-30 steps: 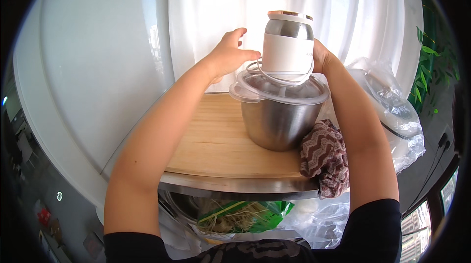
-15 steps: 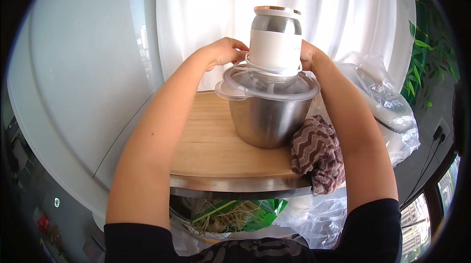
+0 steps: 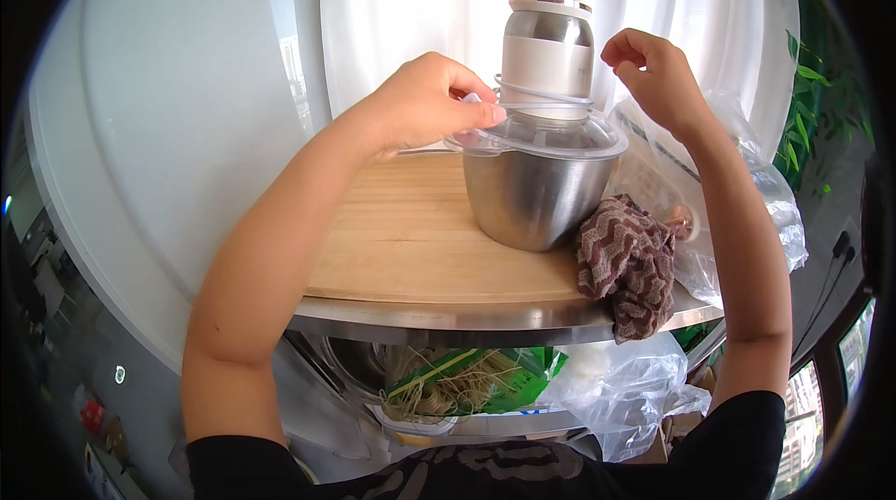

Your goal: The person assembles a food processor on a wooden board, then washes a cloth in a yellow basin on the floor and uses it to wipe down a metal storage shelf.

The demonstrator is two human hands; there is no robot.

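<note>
A food chopper stands upright, its white and silver motor unit (image 3: 549, 61) on top of a steel bowl (image 3: 532, 201) with a clear plastic lid (image 3: 607, 140). White power cord (image 3: 541, 100) loops around the motor's lower part. My left hand (image 3: 429, 103) is over the lid's left rim, thumb and fingers closed on a white end of the cord. To the right of the motor, my right hand (image 3: 658, 80) is raised with fingers loosely curled and apart from the thumb; nothing shows in it. The bowl rests on a wooden board (image 3: 401, 239).
A brown patterned cloth (image 3: 627, 262) hangs over the table edge beside the bowl. Clear plastic wrapping (image 3: 737, 173) lies behind my right forearm. White curtains (image 3: 411, 5) hang behind. Below, a shelf holds a green bag (image 3: 523, 383) with dry roots and more plastic (image 3: 625, 397).
My right hand has come out from behind the motor and lifted away to the right. My left hand has moved over the lid's rim onto the cord's end. The view has shifted slightly.
</note>
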